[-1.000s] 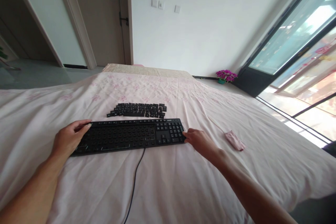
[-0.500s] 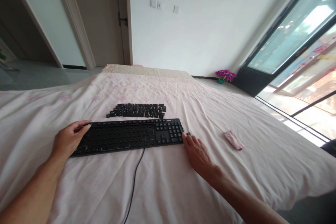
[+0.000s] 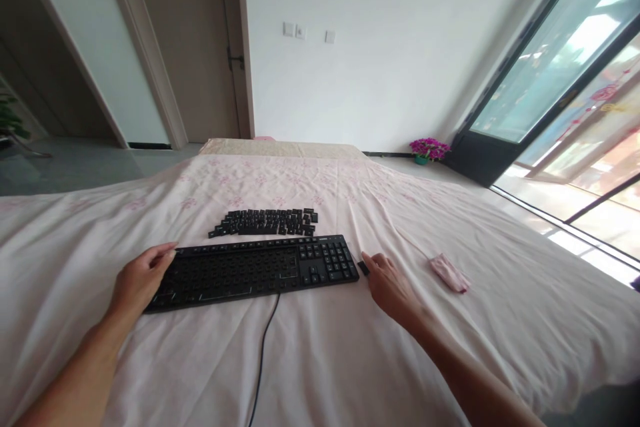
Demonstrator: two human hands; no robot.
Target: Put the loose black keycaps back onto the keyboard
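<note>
A black keyboard [image 3: 227,273] lies on a pale pink bedsheet. Most of its main key area is bare of keycaps, while the number pad and top row still carry theirs. My left hand [image 3: 143,280] grips the keyboard's left end between thumb and fingers. Just off the right end, my right hand [image 3: 387,283] has its fingers bent and closed round a small black piece [image 3: 363,268], too small to name. Behind the keyboard, loose black keycaps [image 3: 267,221] lie in rows. A black cable [image 3: 263,353] runs from the keyboard's near edge towards me.
A folded pink cloth [image 3: 449,273] lies to the right on the bedsheet [image 3: 320,360]. Beyond the bed are a white wall, a brown door [image 3: 193,47], a pot of purple flowers [image 3: 429,149] and a glass door [image 3: 545,60].
My right hand has left the keyboard's right edge and moved slightly right, onto the small black piece. My left hand keeps its grip. The whole view has shifted a little.
</note>
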